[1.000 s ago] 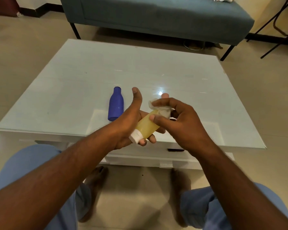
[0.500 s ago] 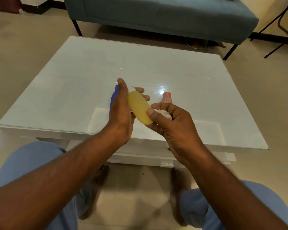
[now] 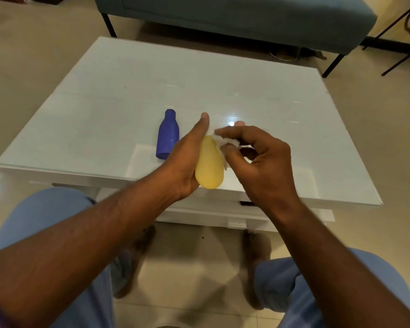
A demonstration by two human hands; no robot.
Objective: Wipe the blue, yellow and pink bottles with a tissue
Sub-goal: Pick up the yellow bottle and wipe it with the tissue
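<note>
My left hand (image 3: 187,159) grips the yellow bottle (image 3: 209,168), whose rounded base points toward me above the table's near edge. My right hand (image 3: 258,159) pinches a crumpled white tissue (image 3: 225,143) against the bottle's far end. The blue bottle (image 3: 167,138) lies on the white table (image 3: 104,129), just left of my left hand, neck pointing away. A small pink tip (image 3: 240,123), probably the pink bottle, shows behind my right fingers; the rest of it is hidden.
The glass-topped table spreads wide behind the bottles. A blue-grey sofa (image 3: 234,17) stands beyond it, with black chair legs (image 3: 402,58) at the far right. My knees and feet are below the table's near edge.
The yellow bottle has been turned in my left hand so its base now faces me. My right hand with the tissue has moved up from the bottle's side to its far end.
</note>
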